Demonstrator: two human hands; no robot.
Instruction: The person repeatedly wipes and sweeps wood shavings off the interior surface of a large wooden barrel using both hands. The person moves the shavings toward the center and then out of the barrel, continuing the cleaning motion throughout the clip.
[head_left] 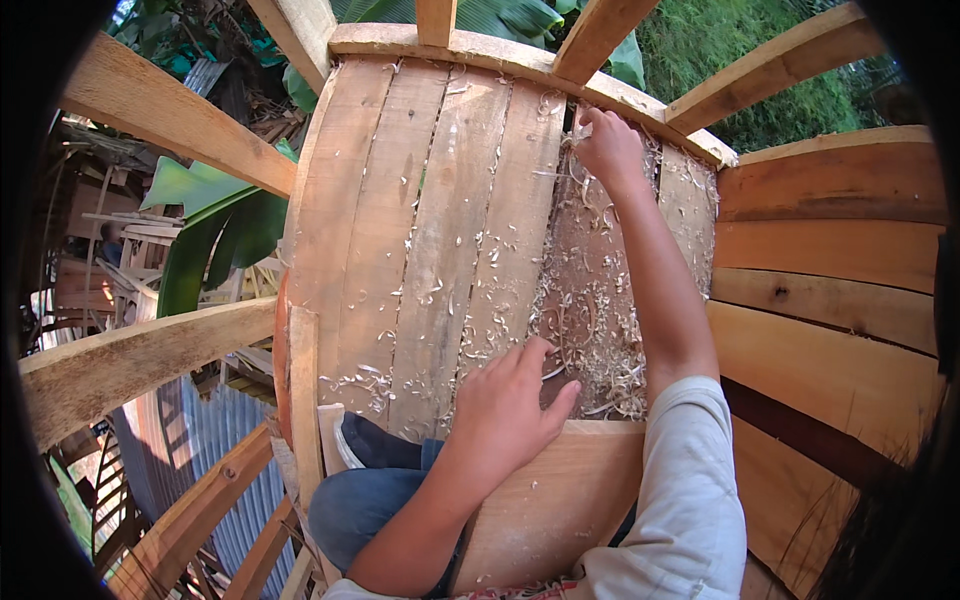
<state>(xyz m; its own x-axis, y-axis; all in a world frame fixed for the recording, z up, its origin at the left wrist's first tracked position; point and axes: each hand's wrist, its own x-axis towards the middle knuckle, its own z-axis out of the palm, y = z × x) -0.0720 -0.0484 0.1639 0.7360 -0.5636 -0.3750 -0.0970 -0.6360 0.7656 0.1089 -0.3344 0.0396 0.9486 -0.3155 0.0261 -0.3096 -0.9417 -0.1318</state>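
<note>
My right hand (611, 150) reaches to the far end of the plank floor, fingers curled down on pale wood shavings (579, 134) next to a dark gap between planks. My left hand (508, 405) lies near the top edge of a wide smooth board (560, 500), with its thumb apart from the fingers and nothing in its grasp. Between the two hands, curled shavings (590, 330) cover a darker plank thickly. Lighter floor planks (365, 220) to the left carry only scattered bits.
Slanting wooden posts (180, 110) and a raised rim beam (500, 52) edge the platform. A plank wall (820, 260) rises on the right. My bent knee (360, 510) and dark shoe (380, 443) are at lower left. Beyond the left edge are a banana leaf (215, 215) and corrugated metal (230, 450) lower down.
</note>
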